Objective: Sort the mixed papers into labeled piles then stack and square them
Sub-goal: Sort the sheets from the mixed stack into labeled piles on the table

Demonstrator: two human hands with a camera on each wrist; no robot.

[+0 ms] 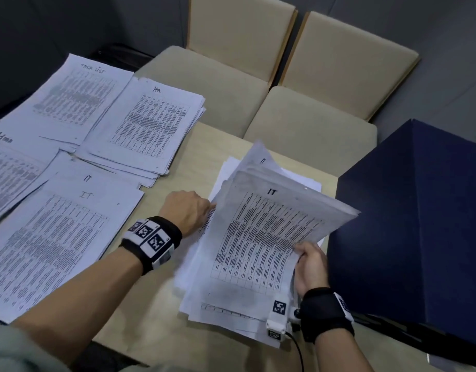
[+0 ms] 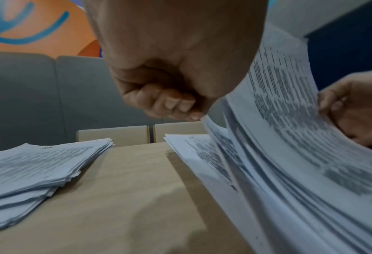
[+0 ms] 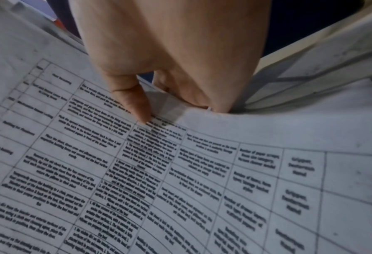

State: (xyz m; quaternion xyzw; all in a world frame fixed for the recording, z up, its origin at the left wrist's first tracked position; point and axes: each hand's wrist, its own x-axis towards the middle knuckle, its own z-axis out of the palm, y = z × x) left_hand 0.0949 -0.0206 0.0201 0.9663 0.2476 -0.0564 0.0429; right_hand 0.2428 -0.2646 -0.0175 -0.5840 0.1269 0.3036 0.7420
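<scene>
I see my right hand [image 1: 310, 267] pinching the lifted unsorted stack [image 1: 261, 237] to read labels; my left hand [image 1: 187, 210], fingers curled, pinches its edge at centre frame.

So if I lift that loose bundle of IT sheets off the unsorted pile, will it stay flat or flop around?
Probably flop: the lifted bundle already bows between the left hand and right hand. The sheets look unbound and fanned at their edges, so some may slide out. Likely light; supporting both ends should help.
</scene>
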